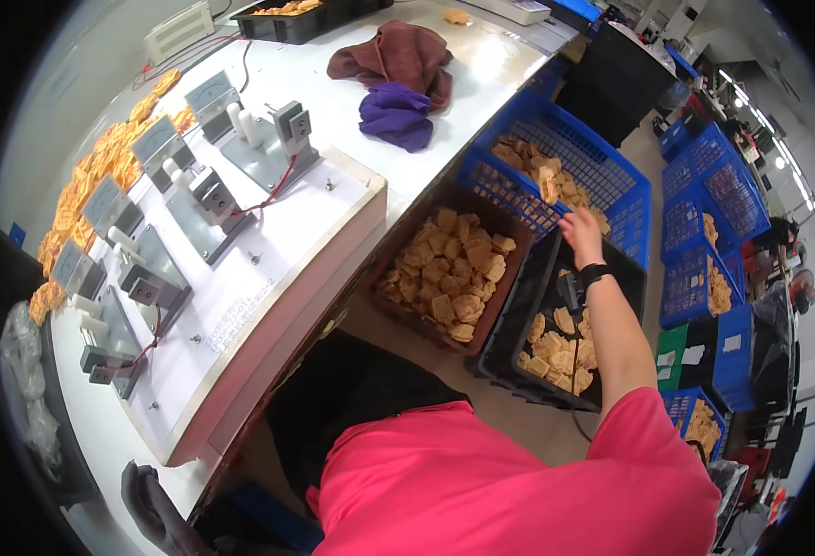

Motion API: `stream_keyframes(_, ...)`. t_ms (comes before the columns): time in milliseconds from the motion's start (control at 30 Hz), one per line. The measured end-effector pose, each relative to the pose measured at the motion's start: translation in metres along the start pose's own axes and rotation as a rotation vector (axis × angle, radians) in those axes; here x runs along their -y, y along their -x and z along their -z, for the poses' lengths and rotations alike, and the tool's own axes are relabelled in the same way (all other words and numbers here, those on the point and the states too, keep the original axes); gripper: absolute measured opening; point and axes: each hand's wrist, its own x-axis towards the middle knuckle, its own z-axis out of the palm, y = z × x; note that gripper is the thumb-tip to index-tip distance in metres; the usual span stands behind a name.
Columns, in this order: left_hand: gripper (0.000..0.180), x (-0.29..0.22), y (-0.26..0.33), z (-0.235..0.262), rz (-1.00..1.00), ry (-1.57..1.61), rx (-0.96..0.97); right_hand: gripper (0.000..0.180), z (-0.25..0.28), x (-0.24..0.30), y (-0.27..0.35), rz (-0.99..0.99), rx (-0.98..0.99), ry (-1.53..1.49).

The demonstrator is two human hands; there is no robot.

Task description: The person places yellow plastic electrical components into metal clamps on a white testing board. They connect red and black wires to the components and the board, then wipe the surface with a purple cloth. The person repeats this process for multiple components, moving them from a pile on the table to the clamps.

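My right hand (582, 233), with a dark band on its wrist, reaches over the near rim of a blue mesh basket (632, 199). Its fingers stretch toward tan, flat, lumpy pieces (548, 178) heaped inside; their exact kind is unclear. Nothing shows plainly in the fingers. Beneath that forearm stands a black crate (500, 347) with more such pieces (556, 357) at its bottom. Left of it, a brown bin (398, 310) holds a larger pile (445, 269). My left hand is out of sight.
Several test fixtures (213, 199) with dial meters and red wires sit on a white board (268, 269) on the table. Yellowish pieces (92, 185) lie behind them. Brown cloth (403, 56) and purple cloth (396, 116) lie farther along. Blue baskets (704, 241) are stacked at right.
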Motion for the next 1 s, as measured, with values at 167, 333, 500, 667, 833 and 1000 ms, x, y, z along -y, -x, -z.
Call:
stream_keyframes(167,0.028,0.01,0.021,-0.006,0.054,-0.066,-0.109,0.038,-0.051,0.026,0.028,-0.019,0.225,0.082)
stream_keyframes(333,0.026,-0.021,-0.01,-0.006,-0.192,-0.189,0.053,0.028,-0.118,0.053,0.126,-0.003,0.524,0.162)
stream_keyframes(500,0.033,-0.04,-0.052,0.035,-0.171,-0.39,0.12,0.011,-0.192,0.152,0.241,0.241,0.995,0.249)
stream_keyframes(667,0.046,-0.026,-0.124,0.059,-0.183,-0.582,0.291,0.012,-0.25,0.192,0.303,0.806,1.389,0.038)
stream_keyframes(833,0.065,-0.014,-0.218,0.052,0.061,-0.879,0.42,0.011,-0.299,0.19,0.324,1.04,1.349,-0.01)
stream_keyframes(1000,0.065,0.001,-0.296,0.029,-0.05,-0.891,0.332,0.008,-0.31,0.172,0.312,0.958,1.214,0.113)
